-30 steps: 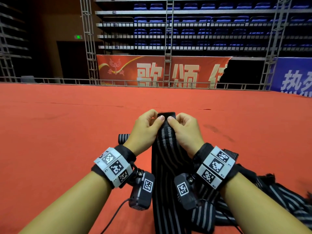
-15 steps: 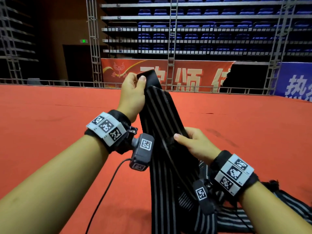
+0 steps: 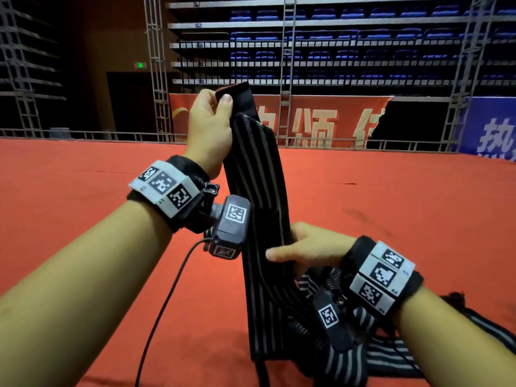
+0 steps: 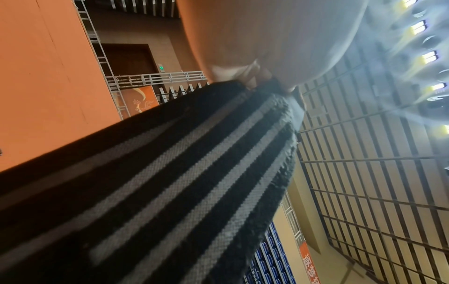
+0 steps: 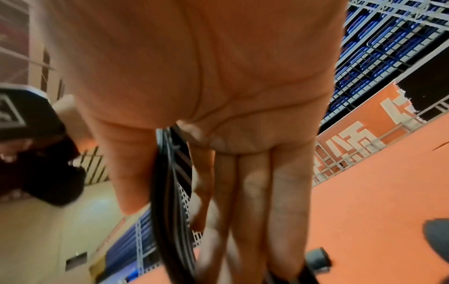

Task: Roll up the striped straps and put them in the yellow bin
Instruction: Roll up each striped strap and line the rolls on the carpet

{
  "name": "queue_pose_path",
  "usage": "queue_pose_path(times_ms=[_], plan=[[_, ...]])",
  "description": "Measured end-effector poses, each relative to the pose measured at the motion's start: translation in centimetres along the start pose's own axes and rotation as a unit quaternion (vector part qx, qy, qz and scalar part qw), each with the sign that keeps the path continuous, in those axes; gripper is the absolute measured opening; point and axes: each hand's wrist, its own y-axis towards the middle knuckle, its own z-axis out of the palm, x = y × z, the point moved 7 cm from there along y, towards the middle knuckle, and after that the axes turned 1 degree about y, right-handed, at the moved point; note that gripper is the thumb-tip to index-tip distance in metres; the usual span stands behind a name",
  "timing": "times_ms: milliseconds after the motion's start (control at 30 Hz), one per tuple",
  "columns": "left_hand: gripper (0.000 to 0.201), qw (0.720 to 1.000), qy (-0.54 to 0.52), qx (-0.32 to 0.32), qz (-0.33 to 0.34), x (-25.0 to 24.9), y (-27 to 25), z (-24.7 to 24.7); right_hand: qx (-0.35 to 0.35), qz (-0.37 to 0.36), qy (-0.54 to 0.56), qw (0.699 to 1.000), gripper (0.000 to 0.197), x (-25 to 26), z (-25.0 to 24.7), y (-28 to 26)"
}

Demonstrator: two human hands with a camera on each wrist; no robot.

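Red carpet (image 3: 111, 219); striped strap (image 3: 259, 191) between both hands.

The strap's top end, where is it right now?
In the head view, the strap has its top end pinched in the left hand, raised left of centre before the red banner. The right hand holds it lower down.

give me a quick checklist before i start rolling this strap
1. Left hand pinches the top end of the striped strap: ok.
2. Right hand holds the strap lower down, thumb across its front: ok.
3. Strap hangs straight between the hands, untwisted: ok.
4. Tail clear of the other straps heaped on the red floor: not ok, it runs down into them.
5. Yellow bin within reach: cannot tell, not in view.
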Motion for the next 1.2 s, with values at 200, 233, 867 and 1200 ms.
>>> queue_pose_path(times_ms=[200,233,867,1200], plan=[[0.019,0.999,-0.005,-0.030,0.021,-1.9,0.9,-1.1,0.015,0.025,-0.028,0.999,0.016,-2.9,1.2,0.2],[0.020,0.999,-0.004,-0.029,0.026,-2.1,1.0,-1.2,0.021,0.009,0.023,0.999,0.017,-2.4,1.2,0.2],[0.013,0.993,-0.024,0.117,-0.009,-2.7,-3.0,2.3,-0.308,-0.203,0.142,0.918,0.035,8.1,-5.8,0.5],[0.022,0.992,-0.013,0.123,0.011,-2.8,-3.9,2.5,-0.315,-0.289,0.202,0.881,0.011,9.7,-6.3,-0.4]])
